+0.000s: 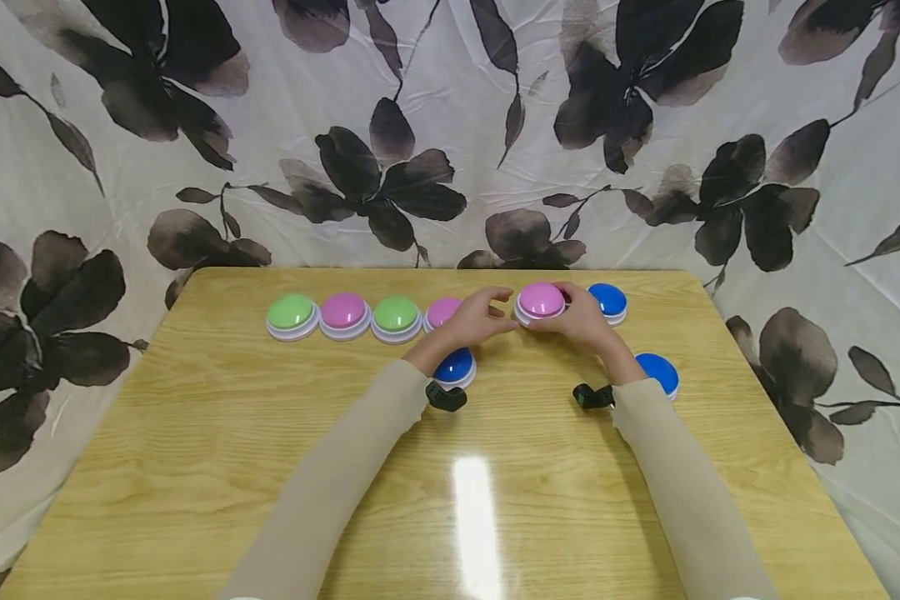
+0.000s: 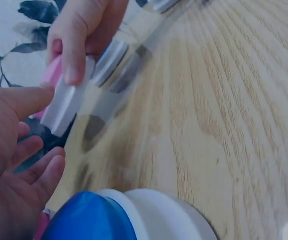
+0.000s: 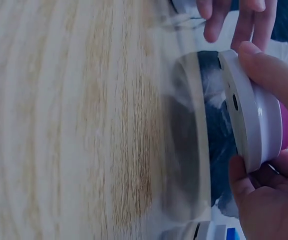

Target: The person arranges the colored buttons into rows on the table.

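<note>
My right hand (image 1: 587,321) grips a pink push button (image 1: 541,299) with a round white base. In the right wrist view the button's base (image 3: 256,120) is lifted off the table, thumb and fingers around its rim. My left hand (image 1: 474,323) is just left of that button, fingers spread and holding nothing. In the left wrist view the left thumb comes close to the button; whether it touches cannot be told. Below the left wrist sits a blue button (image 1: 453,365). Another pink button (image 1: 442,312) is partly hidden behind the left hand.
Left of the hands, a green button (image 1: 290,311), a pink button (image 1: 344,310) and another green button (image 1: 396,314) stand in a row. A blue button (image 1: 608,299) is behind the right hand, another blue button (image 1: 657,372) beside the right forearm. Floral cloth (image 1: 495,117) hangs behind the wooden table (image 1: 270,467).
</note>
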### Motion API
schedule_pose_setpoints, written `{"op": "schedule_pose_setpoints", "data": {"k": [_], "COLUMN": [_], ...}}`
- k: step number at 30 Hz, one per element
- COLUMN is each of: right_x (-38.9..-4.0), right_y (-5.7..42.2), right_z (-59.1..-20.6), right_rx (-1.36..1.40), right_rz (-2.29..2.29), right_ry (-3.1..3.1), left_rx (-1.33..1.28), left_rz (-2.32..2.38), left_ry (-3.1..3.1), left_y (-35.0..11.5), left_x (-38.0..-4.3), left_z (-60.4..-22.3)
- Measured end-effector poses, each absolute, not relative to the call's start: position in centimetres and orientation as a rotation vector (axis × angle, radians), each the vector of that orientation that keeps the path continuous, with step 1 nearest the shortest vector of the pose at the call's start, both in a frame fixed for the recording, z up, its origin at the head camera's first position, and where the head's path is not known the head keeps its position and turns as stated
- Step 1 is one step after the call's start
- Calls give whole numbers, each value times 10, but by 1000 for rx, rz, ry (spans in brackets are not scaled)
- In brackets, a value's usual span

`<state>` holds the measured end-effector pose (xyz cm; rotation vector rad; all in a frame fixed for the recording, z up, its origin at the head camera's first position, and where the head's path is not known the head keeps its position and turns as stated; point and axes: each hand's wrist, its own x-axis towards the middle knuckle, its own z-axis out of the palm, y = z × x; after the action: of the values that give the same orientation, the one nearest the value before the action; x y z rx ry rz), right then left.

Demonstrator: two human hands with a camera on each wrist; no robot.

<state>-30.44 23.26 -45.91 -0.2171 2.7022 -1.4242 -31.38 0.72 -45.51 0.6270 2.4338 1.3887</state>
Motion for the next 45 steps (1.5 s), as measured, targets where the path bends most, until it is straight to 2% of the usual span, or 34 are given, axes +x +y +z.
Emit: {"op": "schedule_pose_setpoints", "data": {"k": [7, 19, 33, 45], "right_x": [-292, -266, -242, -229], "right_y": [231, 220, 201, 165], "right_z": [-454, -435, -412, -418], "right_rx": [-393, -439, -630, -671], "right_rz": [-1400, -1459, -1513, -1548], "right_ry": [2719, 2645, 2438, 2381], "left_rx": [743, 877, 995, 960], "left_rz": [1357, 1310, 1246, 1322], "left_ry": [2386, 2395, 2483, 2490], "left_y": [6, -8, -43, -89], "left_x": [-312, -300, -277, -249], "left_z": [-455, -443, -430, -435]}}
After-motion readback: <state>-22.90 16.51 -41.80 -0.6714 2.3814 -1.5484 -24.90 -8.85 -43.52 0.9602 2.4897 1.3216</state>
